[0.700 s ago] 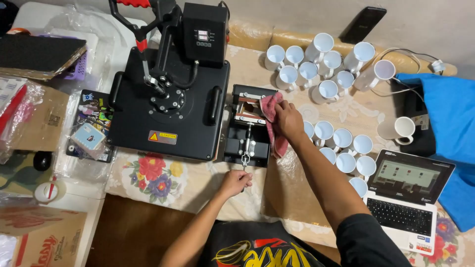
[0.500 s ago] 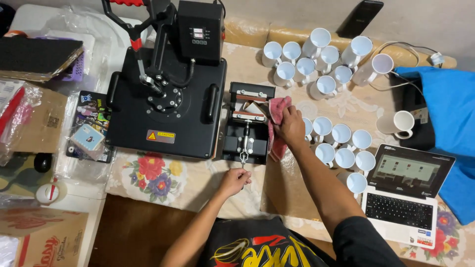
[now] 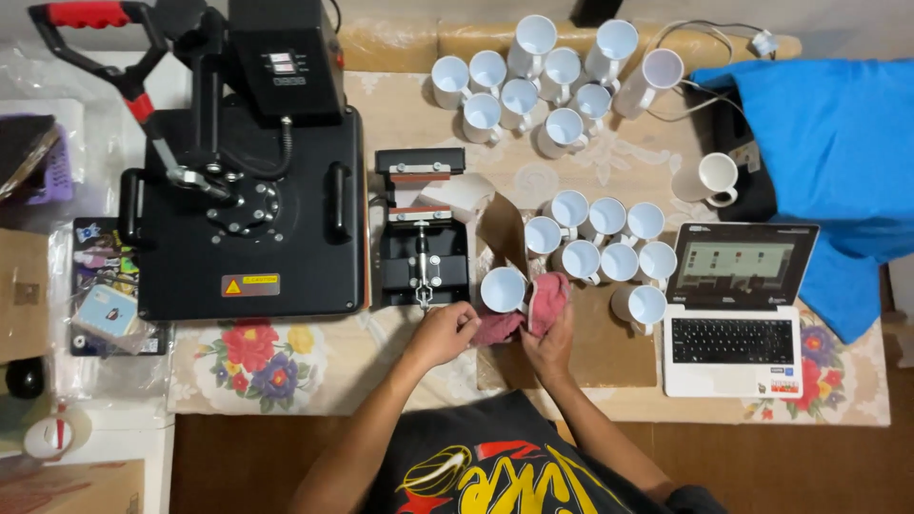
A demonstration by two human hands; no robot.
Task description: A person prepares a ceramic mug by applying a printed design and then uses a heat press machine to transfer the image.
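A white mug [image 3: 503, 288] stands upright just right of the small black mug press [image 3: 422, 228], with a pink cloth [image 3: 539, 303] wrapped around its near side. My right hand [image 3: 550, 341] grips the cloth and mug from the right. My left hand [image 3: 444, 333] rests by the lever end of the mug press and touches the cloth's left end. A sheet of paper [image 3: 464, 193] sticks out of the mug press cradle.
A large black flat heat press [image 3: 249, 205] with a red-handled lever fills the left. Several white mugs [image 3: 602, 236] cluster right of the mug press and more [image 3: 533, 81] at the back. An open laptop [image 3: 731, 309] and a blue cloth [image 3: 830, 143] lie at right.
My right hand with the pink cloth has pulled back from the mug press cradle toward me, now with a white mug in the cloth. My left hand has shifted right to the cloth.
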